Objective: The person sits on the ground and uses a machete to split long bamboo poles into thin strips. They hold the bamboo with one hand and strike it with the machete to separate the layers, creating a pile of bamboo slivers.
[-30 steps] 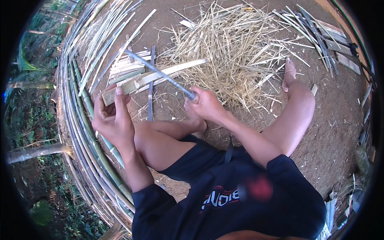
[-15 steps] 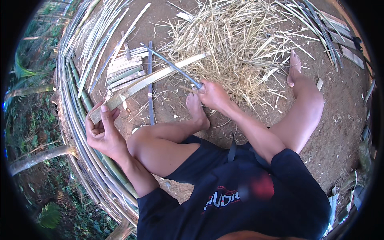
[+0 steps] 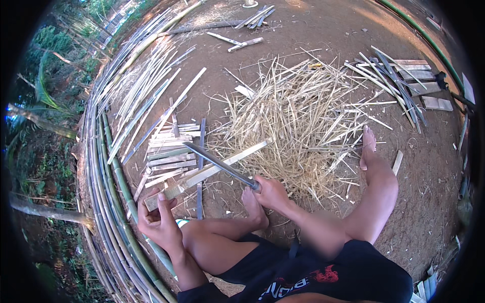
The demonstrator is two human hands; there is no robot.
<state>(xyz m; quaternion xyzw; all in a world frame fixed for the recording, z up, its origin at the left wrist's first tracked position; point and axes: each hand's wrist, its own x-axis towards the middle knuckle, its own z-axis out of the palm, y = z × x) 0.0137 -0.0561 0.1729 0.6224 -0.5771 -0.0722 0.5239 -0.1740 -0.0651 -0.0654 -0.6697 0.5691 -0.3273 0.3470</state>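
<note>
Holding one strip (image 3: 204, 175) aslant in front of the left knee (image 3: 194, 240), reaching out over the edge of the shavings (image 3: 303, 126); clamping its near end in the fingers of the left hand (image 3: 164, 224). Probably weighing little, and likely feeling stiff with a slight spring toward the thinner far end; probably giving a dry, fibrous grip rather than a slippery one, yet possibly splitting along the grain or leaving splinters at its edges. Offering the best hold flat across the broad near end, clear of the knife (image 3: 222, 165). Wrapping the fingers of the right hand (image 3: 273, 194) closely round that knife's grip; crossing the strip in this view, but leaving unclear any touch between the two. Counting outward from there one pile of slats (image 3: 172, 160), overlapping too much for an exact number; one dark bar (image 3: 203, 134) beside them; one heap of shavings, far too many for counting; two bare feet (image 3: 369, 144); about four boards (image 3: 437, 103) at the far right; two loose pieces (image 3: 245, 45) farther off; several poles (image 3: 120, 177) along the left, crowding past sure counting.
</note>
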